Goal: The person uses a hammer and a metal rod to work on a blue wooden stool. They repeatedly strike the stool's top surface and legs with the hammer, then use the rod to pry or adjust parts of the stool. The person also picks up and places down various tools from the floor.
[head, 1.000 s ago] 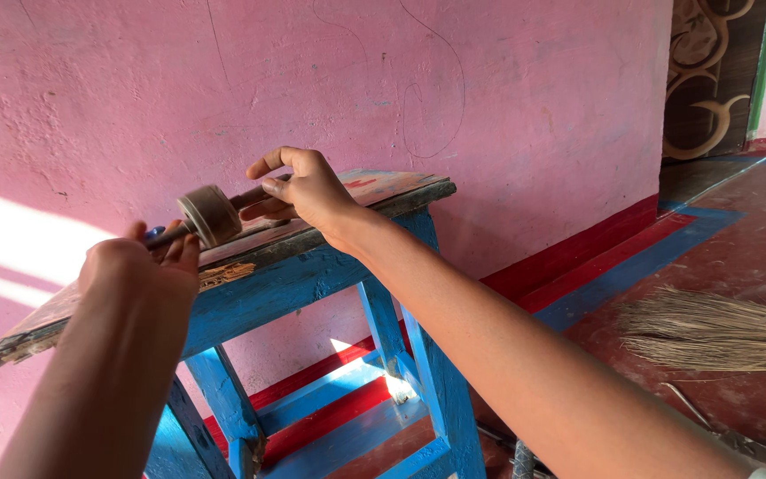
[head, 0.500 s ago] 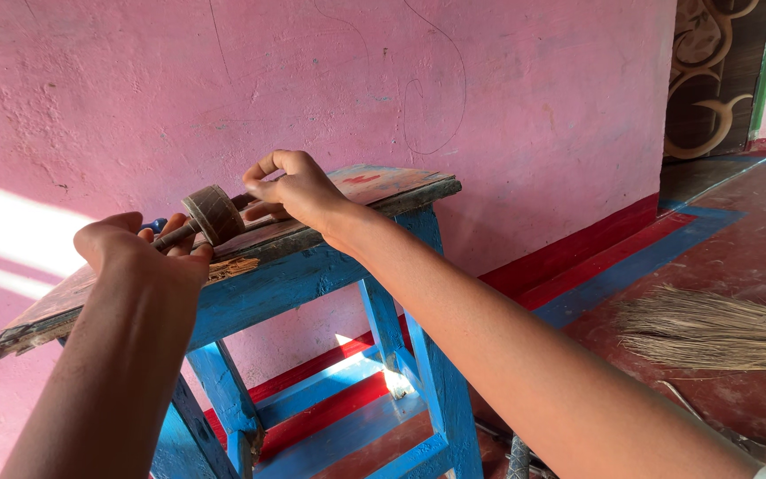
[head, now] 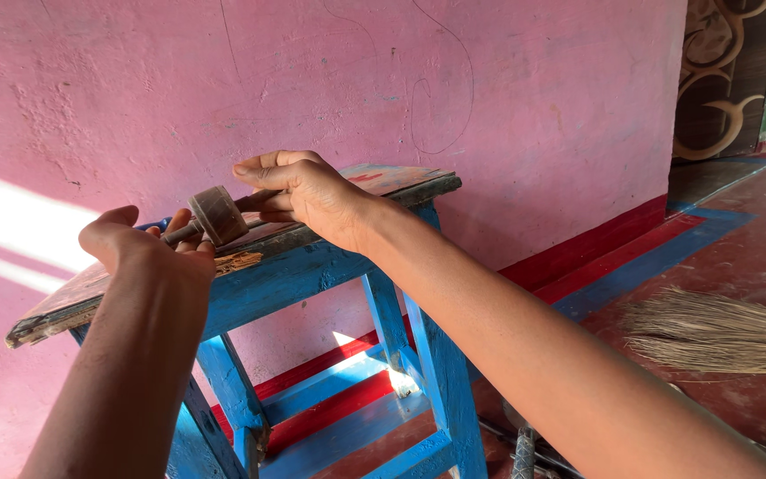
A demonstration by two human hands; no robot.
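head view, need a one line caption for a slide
Both hands, left hand and right hand, hold a rod with a brown disc over a worn blue wooden stool beside a pink wall.

Both of the person's arms are bare from the lower edge of the view up to the hands: no sleeve, cuff or glove shows on either. The left hand [head: 139, 248] wears no ring, and its wrist carries no watch or band. The right hand [head: 308, 191] is likewise unadorned (its fingernails look short and unpainted). The right forearm is long and slender, with faint fine hair.
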